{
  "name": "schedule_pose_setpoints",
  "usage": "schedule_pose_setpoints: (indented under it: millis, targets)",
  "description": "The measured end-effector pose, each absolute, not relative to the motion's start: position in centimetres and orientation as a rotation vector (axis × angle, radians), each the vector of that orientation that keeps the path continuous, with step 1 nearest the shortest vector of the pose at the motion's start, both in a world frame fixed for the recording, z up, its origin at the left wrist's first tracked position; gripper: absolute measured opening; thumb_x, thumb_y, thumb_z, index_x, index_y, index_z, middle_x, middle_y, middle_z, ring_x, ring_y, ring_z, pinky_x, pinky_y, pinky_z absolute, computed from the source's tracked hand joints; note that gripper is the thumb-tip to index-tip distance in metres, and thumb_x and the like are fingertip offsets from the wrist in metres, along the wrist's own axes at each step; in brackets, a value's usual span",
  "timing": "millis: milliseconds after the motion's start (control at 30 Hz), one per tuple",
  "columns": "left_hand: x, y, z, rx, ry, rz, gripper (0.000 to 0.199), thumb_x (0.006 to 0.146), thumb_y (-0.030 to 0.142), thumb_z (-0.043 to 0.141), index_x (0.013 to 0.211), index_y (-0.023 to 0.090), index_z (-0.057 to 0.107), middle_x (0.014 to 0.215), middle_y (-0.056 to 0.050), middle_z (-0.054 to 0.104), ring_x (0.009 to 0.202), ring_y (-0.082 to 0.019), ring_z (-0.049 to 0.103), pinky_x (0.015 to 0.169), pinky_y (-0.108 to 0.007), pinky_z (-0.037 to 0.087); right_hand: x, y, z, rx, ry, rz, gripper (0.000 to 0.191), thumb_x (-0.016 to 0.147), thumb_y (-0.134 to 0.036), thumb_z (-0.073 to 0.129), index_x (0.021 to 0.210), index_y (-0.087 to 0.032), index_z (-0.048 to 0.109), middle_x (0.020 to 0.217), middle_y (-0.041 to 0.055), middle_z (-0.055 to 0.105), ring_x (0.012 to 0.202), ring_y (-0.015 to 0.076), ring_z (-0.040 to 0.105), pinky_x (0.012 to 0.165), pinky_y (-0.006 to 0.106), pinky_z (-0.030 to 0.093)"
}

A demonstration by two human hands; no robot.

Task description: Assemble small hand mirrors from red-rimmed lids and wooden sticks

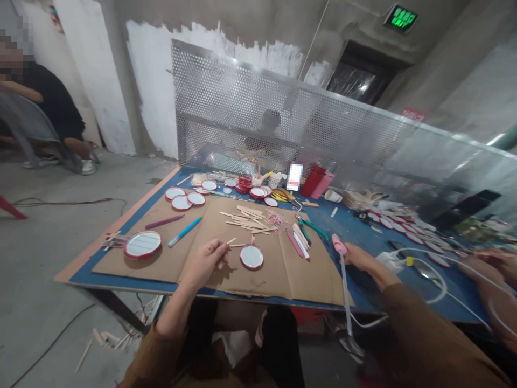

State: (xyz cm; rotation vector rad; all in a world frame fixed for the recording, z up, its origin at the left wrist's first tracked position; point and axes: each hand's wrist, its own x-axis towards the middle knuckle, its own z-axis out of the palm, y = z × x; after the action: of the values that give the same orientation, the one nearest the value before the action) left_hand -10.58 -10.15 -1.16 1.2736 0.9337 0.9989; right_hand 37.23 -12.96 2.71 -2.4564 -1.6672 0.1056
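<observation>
Bare concrete walls (250,21) and a perforated metal screen (226,91) rise behind a blue table (121,284), and a large cardboard sheet (283,275) covers its near half. Everything below is placed from that sheet.

Near the middle of the sheet, the left hand (204,263) has its fingertips together, pinching a short wooden stick (231,242). The stick's long axis runs up and to the right from the fingers. Just right of that hand, a red-rimmed disc (251,257) lies flat on the cardboard, with a thin stick (253,240) rising from its upper edge. The left hand is clearly nearer to this disc than the right hand is.

Past the sheet's right edge, the right hand (361,257) is at a pink-topped tool (338,243) with a long pale stem. The fingers seem to wrap it, but I cannot tell how firmly.

A loose pile of flat sticks (246,220) lies on the sheet's far part, with green-handled pliers (311,229) off its far right corner. A larger red-rimmed disc (142,244) sits on the sheet's left part, and more discs (180,202) lie beyond it. A co-worker's hand (496,264) shows well right of the sheet.
</observation>
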Motion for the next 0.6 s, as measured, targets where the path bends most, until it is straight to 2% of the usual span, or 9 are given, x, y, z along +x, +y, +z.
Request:
schedule_pose_setpoints:
  millis: [100,167,233,300,333,400,467,533,600]
  targets:
    - [-10.4,-10.5,-1.1,1.36,0.992,1.072,0.038,0.081,0.053,0.051,0.077,0.016,0.058,0.057,0.004,0.056,0.041,-0.005,0.042,0.042,-0.017,0.03,37.6,-11.4,3.7,-2.613,-1.776,0.264,0.018,0.094,-0.032,0.057,0.097,-0.015,0.064,0.094,0.0027,0.066,0.077,0.0128,0.064,0.07,0.029,0.054]
    - [-10.3,-10.7,-1.2,1.376,1.038,1.112,0.036,0.082,0.051,0.049,0.077,0.016,0.058,0.057,0.004,0.055,0.041,-0.005,0.042,0.043,-0.018,0.032,37.4,-10.6,4.7,-2.68,-1.808,0.259,0.017,0.094,-0.031,0.057,0.098,-0.016,0.064,0.096,0.0035,0.066,0.079,0.0126,0.063,0.072,0.029,0.054]
    - [-10.1,-10.7,-1.4,1.388,1.077,1.142,0.034,0.084,0.049,0.048,0.076,0.017,0.056,0.056,0.005,0.054,0.04,-0.006,0.042,0.044,-0.018,0.033,36.6,-10.0,5.9,-2.711,-1.819,0.199,0.015,0.092,-0.029,0.06,0.093,-0.015,0.064,0.09,0.0026,0.066,0.075,0.0129,0.063,0.069,0.03,0.054]
    - [-10.0,-10.7,-1.8,1.404,1.109,1.162,0.033,0.084,0.047,0.047,0.073,0.017,0.055,0.054,0.005,0.052,0.04,-0.006,0.042,0.044,-0.019,0.033,34.7,-9.7,7.1,-2.687,-1.832,0.113,0.01,0.087,-0.022,0.063,0.08,-0.015,0.064,0.079,0.0035,0.066,0.07,0.0159,0.063,0.064,0.03,0.05]
    - [-9.9,-10.7,-1.9,1.412,1.126,1.17,0.032,0.084,0.046,0.047,0.073,0.017,0.055,0.054,0.005,0.051,0.041,-0.006,0.042,0.044,-0.019,0.033,33.4,-9.7,7.6,-2.643,-1.853,0.068,0.015,0.086,-0.018,0.062,0.071,-0.019,0.064,0.076,0.0068,0.067,0.07,0.0191,0.064,0.062,0.03,0.047]
    - [-10.0,-10.6,-2.2,1.424,1.169,1.19,0.031,0.085,0.044,0.047,0.073,0.018,0.056,0.055,0.005,0.051,0.042,-0.007,0.042,0.044,-0.02,0.032,29.7,-9.8,8.0,-2.495,-1.932,0.017,0.011,0.082,-0.015,0.059,0.075,-0.02,0.066,0.079,0.0091,0.069,0.074,0.0247,0.067,0.062,0.032,0.045]
    - [-10.1,-10.7,-2.3,1.427,1.224,1.218,0.029,0.086,0.042,0.046,0.075,0.018,0.058,0.056,0.005,0.051,0.044,-0.007,0.042,0.044,-0.02,0.031,25.0,-10.2,7.8,-2.263,-2.081,0.053,0.016,0.088,-0.023,0.051,0.089,-0.023,0.068,0.094,0.0052,0.072,0.087,0.0226,0.066,0.072,0.031,0.046]
    - [-10.2,-10.7,-2.2,1.422,1.276,1.252,0.029,0.087,0.042,0.045,0.076,0.018,0.058,0.057,0.005,0.05,0.045,-0.008,0.042,0.045,-0.02,0.032,19.9,-10.8,7.1,-2.053,-2.215,0.113,0.018,0.09,-0.032,0.05,0.094,-0.026,0.067,0.1,0.0005,0.071,0.093,0.019,0.065,0.081,0.028,0.045]
    - [-10.3,-10.8,-2.2,1.423,1.309,1.278,0.03,0.088,0.042,0.044,0.075,0.019,0.058,0.057,0.005,0.049,0.047,-0.009,0.043,0.047,-0.021,0.033,15.2,-11.3,6.3,-1.751,-2.33,0.072,0.022,0.091,-0.034,0.05,0.1,-0.023,0.066,0.106,0.004,0.07,0.098,0.0205,0.062,0.087,0.031,0.043]
